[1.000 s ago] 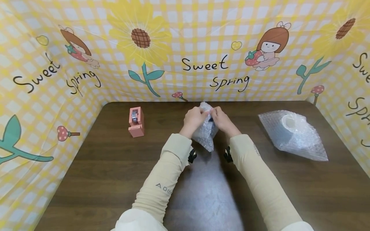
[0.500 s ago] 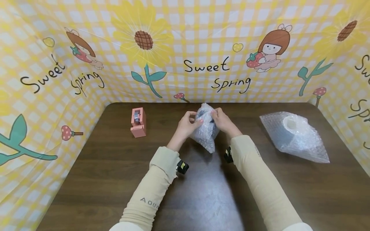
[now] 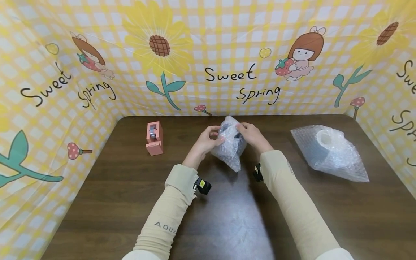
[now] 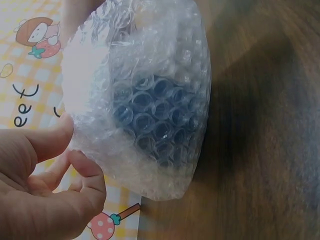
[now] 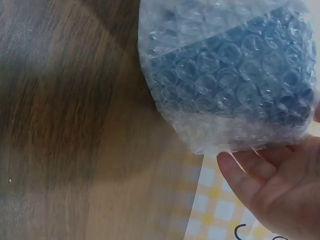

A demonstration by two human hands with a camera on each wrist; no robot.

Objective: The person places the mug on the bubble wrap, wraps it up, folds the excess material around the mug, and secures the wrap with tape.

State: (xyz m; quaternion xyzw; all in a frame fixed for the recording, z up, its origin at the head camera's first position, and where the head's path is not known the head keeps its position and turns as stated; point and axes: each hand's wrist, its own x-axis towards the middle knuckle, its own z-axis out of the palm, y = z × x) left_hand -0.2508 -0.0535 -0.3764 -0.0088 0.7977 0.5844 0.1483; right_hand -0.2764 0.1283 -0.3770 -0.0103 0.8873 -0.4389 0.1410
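Observation:
A bubble-wrapped package (image 3: 231, 144) stands at the middle of the table's far side, something dark blue showing through the wrap. In the left wrist view the blue shows behind large bubbles on the package (image 4: 160, 115). My left hand (image 3: 207, 141) is at its left side, with thumb and curled fingers at the edge of the bubble wrap. On the opposite side my right hand (image 3: 251, 135) holds the upper right, thumb on top of the wrap. The right wrist view shows that hand's fingers (image 5: 245, 182) along the package's edge.
A pink tape dispenser (image 3: 154, 138) with a roll of tape stands at the left. To the right lies a larger bubble-wrapped bundle (image 3: 328, 151) with a white round end. A yellow checked cloth (image 3: 227, 43) hangs behind the dark wooden table (image 3: 113, 202).
My left hand has drawn back from the package's top to its left side, and its forearm has shifted left and nearer. My right hand stays at the package.

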